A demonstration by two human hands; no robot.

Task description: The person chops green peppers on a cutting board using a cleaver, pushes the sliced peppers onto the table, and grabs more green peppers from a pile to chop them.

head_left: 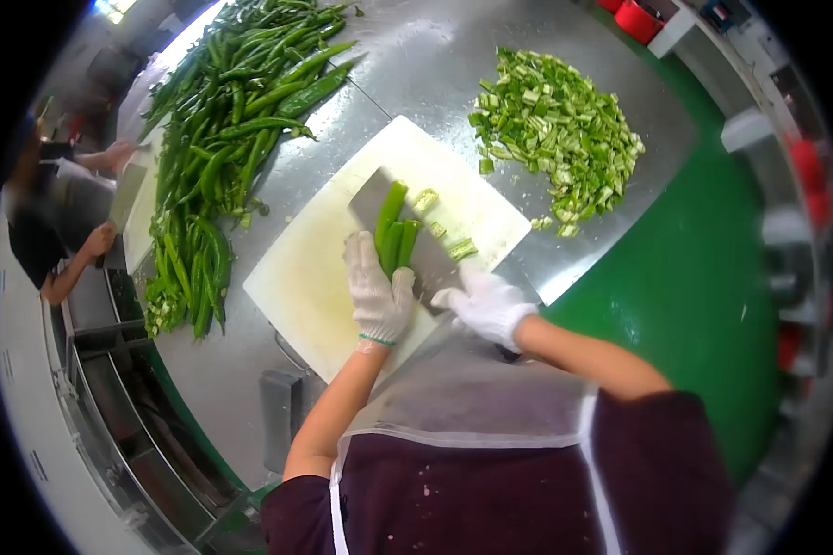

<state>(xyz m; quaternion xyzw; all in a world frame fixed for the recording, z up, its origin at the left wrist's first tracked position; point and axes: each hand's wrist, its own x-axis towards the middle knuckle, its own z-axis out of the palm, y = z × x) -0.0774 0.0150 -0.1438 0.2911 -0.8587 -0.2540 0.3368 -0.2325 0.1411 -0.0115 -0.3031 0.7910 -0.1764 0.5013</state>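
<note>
My left hand (378, 294), in a white knit glove, is closed around a few long green peppers (394, 231) over the white cutting board (305, 250). In my right hand (487, 305), also gloved, is a wide-bladed cleaver (432, 266); its handle is hidden in my grip. The blade lies against the peppers, its far end showing beyond them. Several cut pepper pieces (461, 248) rest on the board just right of the blade.
A large heap of whole green peppers (241, 120) covers the table's left side. Chopped pepper (565, 129) is piled at the right on the steel table (416, 55). Across the left side, another person (65, 213) holds a cleaver near a second board (141, 208). Green floor (657, 287) lies to the right.
</note>
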